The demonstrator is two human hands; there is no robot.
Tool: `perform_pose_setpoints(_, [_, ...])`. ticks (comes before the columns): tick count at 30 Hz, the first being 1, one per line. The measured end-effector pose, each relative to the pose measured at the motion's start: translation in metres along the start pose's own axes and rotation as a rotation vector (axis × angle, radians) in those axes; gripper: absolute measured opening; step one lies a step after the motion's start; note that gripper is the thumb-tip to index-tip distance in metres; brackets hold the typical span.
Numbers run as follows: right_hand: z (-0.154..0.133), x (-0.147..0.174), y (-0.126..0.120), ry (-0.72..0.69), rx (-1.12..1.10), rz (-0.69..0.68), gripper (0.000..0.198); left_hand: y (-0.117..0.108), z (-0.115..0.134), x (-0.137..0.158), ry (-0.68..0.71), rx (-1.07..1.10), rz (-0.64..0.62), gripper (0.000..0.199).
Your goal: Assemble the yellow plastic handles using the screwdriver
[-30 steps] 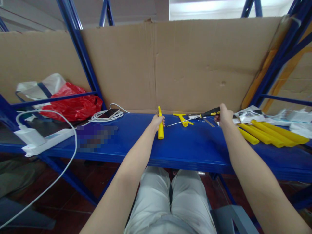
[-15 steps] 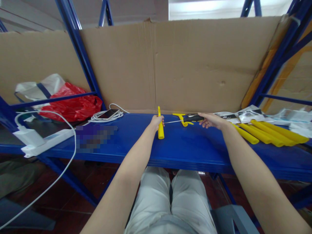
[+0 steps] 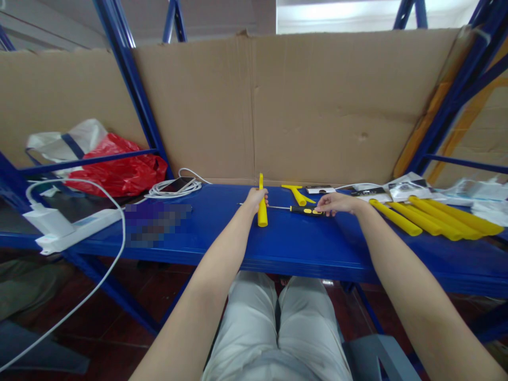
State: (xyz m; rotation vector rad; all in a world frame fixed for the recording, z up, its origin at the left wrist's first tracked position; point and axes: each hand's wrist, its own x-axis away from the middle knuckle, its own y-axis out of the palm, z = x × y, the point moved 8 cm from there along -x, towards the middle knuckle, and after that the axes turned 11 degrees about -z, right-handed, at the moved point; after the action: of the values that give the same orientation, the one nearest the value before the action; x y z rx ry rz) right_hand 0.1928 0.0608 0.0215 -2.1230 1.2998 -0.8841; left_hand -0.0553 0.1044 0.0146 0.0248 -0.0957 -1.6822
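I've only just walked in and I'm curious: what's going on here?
Someone's left hand grips a yellow plastic piece over a blue metal shelf. The fingers of the right hand are on the end of a black-and-yellow screwdriver. Its shaft points leftward and shows on both sides of the left hand; whether it passes through the piece isn't clear. A yellow T-shaped piece lies just beyond the screwdriver, with yellow tubes farther right.

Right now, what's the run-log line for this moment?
left hand: gripping yellow part; right hand: holding screwdriver by handle end; other yellow part: lying on blue table
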Motion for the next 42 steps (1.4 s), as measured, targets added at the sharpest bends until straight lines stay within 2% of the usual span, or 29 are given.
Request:
perform_pose_setpoints(16, [0.004, 0.003, -0.009, 0.051, -0.091, 0.158, 0.021, 0.0, -0.001, 0.002, -0.027, -0.041, -0.01, 0.011])
perform_pose_setpoints(18, [0.01, 0.004, -0.013, 0.08, -0.094, 0.182, 0.019, 0.001, -0.001, 0.002, -0.038, -0.06, -0.009, 0.02])
perform_pose_setpoints(20, [0.021, 0.005, -0.02, 0.14, -0.079, 0.229, 0.014, 0.0, 0.0, 0.003, -0.032, -0.076, 0.009, 0.039])
perform_pose_setpoints(23, [0.039, 0.008, -0.037, 0.251, -0.009, 0.361, 0.012, -0.001, 0.007, 0.004, 0.018, -0.141, 0.045, 0.065])
perform_pose_setpoints(26, [0.048, 0.012, -0.053, 0.306, 0.159, 0.498, 0.016, 0.001, 0.023, 0.008, 0.152, -0.319, 0.06, 0.071])
perform_pose_setpoints(29, [0.046, 0.01, -0.06, 0.299, 0.341, 0.547, 0.015, 0.017, 0.041, 0.019, 0.353, -0.585, -0.005, 0.064])
perform_pose_setpoints(31, [0.045, 0.007, -0.059, 0.292, 0.406, 0.542, 0.022, 0.034, 0.042, 0.027, 0.435, -0.728, -0.093, 0.056])
perform_pose_setpoints(36, [0.054, -0.003, -0.051, 0.336, 0.448, 0.507, 0.041, 0.072, 0.018, 0.035, 0.404, -0.94, -0.289, 0.048])
perform_pose_setpoints(42, [0.054, -0.017, -0.033, 0.359, 0.558, 0.439, 0.046, 0.082, 0.005, 0.034, 0.363, -1.016, -0.362, 0.047])
